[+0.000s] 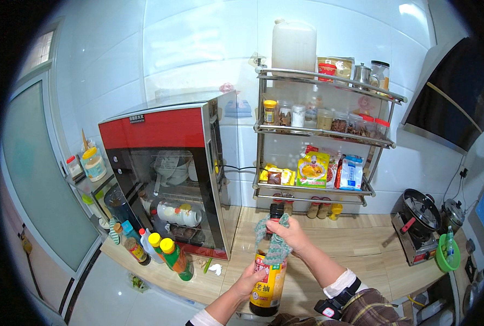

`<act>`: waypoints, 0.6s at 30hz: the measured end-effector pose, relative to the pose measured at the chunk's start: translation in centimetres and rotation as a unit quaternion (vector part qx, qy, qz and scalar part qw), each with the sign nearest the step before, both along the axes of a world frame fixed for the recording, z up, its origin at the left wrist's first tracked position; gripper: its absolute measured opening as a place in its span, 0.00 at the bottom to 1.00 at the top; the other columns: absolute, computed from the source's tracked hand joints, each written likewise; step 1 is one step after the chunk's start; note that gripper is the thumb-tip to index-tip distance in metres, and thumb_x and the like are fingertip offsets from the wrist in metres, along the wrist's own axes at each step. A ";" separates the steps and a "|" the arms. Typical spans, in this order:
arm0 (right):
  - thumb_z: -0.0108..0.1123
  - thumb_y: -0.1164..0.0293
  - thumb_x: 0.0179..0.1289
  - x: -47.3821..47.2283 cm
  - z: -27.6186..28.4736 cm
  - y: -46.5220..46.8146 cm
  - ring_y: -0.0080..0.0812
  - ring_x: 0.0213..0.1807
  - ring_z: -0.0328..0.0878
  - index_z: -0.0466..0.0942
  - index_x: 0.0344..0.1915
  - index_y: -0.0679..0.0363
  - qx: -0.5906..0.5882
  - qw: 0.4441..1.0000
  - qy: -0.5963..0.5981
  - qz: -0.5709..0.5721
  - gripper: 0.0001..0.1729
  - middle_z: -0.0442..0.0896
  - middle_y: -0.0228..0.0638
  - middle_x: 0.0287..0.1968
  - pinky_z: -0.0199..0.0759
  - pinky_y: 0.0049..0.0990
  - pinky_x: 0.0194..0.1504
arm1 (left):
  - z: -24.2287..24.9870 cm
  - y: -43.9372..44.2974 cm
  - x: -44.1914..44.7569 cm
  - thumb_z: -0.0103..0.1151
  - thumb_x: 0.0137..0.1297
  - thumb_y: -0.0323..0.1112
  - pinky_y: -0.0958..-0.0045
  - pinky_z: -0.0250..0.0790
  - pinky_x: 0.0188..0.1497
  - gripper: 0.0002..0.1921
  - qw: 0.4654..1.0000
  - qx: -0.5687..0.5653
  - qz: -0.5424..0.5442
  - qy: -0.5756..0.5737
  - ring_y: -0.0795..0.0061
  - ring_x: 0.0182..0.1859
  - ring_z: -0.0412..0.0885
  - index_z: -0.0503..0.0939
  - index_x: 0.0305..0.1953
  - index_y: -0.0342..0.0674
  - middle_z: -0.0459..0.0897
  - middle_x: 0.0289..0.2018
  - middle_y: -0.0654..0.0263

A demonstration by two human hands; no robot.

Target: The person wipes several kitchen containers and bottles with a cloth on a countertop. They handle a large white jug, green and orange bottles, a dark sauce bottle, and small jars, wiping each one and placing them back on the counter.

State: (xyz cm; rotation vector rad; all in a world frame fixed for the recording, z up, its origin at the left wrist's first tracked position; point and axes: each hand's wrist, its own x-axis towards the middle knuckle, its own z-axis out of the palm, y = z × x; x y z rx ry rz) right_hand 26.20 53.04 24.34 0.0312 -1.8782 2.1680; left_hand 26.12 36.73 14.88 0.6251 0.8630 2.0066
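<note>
A dark soy sauce bottle [268, 291] with a yellow and red label and a black cap is held almost upright above the counter's front edge. My left hand [252, 279] grips its lower body from the left side. Around the neck, my right hand [289, 234] presses a green and grey patterned cloth [278, 250] against the glass. The cloth hangs down over the bottle's shoulder and hides part of it. The right palm is turned away from view.
A red and black dish cabinet [156, 130] stands on the wooden counter [331, 261] at left, with several bottles [174, 256] before it. A metal spice rack [323, 132] hangs behind. To the right are a gas stove [415, 240] with a pan [421, 210] and a green basin [448, 252].
</note>
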 end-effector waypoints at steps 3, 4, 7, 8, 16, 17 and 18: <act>0.61 0.60 0.56 0.2 -1.3 -1.3 0.23 0.33 0.74 0.71 0.38 0.62 0.083 0.992 0.008 -0.096 0.18 0.77 0.31 0.31 0.69 0.24 0.37 | -0.1 0.0 -0.3 0.59 0.58 0.34 0.70 0.65 0.53 0.29 0.976 -0.071 0.131 0.158 0.74 0.50 0.72 0.58 0.59 0.37 0.72 0.49 0.63; 0.61 0.58 0.56 0.4 -1.9 -2.0 0.25 0.32 0.75 0.71 0.38 0.62 0.105 0.986 0.017 -0.132 0.20 0.78 0.33 0.30 0.69 0.25 0.36 | -0.2 0.1 -0.5 0.57 0.57 0.27 0.70 0.64 0.53 0.28 0.967 -0.100 0.162 0.169 0.76 0.51 0.70 0.58 0.59 0.37 0.72 0.49 0.64; 0.59 0.55 0.56 1.3 -3.5 -3.6 0.37 0.38 0.74 0.65 0.43 0.65 0.158 0.972 0.045 -0.170 0.27 0.76 0.43 0.35 0.67 0.32 0.42 | -0.6 0.1 -1.3 0.55 0.58 0.27 0.70 0.63 0.54 0.28 0.961 -0.106 0.208 0.148 0.75 0.51 0.70 0.57 0.59 0.38 0.71 0.49 0.63; 0.58 0.55 0.57 1.7 -4.2 -4.5 0.38 0.40 0.74 0.64 0.45 0.66 0.179 0.964 0.066 -0.185 0.27 0.74 0.45 0.38 0.66 0.33 0.44 | -0.7 -0.1 -1.4 0.50 0.61 0.27 0.71 0.63 0.55 0.25 0.964 -0.094 0.214 0.123 0.74 0.52 0.70 0.57 0.59 0.38 0.70 0.50 0.63; 0.59 0.57 0.54 4.6 -7.5 -6.9 0.52 0.57 0.60 0.51 0.58 0.69 0.306 0.939 0.112 -0.115 0.41 0.59 0.56 0.54 0.51 0.41 0.59 | 0.4 -1.5 -3.3 0.39 0.70 0.38 0.75 0.60 0.55 0.21 0.953 -0.043 0.242 0.179 0.75 0.52 0.68 0.56 0.60 0.36 0.69 0.51 0.61; 0.59 0.57 0.54 4.5 -7.4 -7.0 0.53 0.57 0.59 0.50 0.58 0.69 0.296 0.944 0.103 -0.105 0.41 0.59 0.57 0.55 0.51 0.41 0.59 | 0.5 -1.7 -3.3 0.40 0.69 0.39 0.75 0.60 0.55 0.22 0.950 -0.041 0.242 0.193 0.75 0.52 0.68 0.56 0.60 0.36 0.69 0.51 0.61; 0.57 0.60 0.57 4.1 -7.2 -6.8 0.46 0.56 0.63 0.53 0.57 0.68 0.260 0.957 0.099 -0.081 0.36 0.63 0.53 0.54 0.55 0.37 0.57 | 0.6 -1.8 -3.2 0.41 0.69 0.40 0.76 0.60 0.55 0.23 0.950 -0.048 0.240 0.193 0.75 0.51 0.68 0.56 0.60 0.36 0.69 0.51 0.61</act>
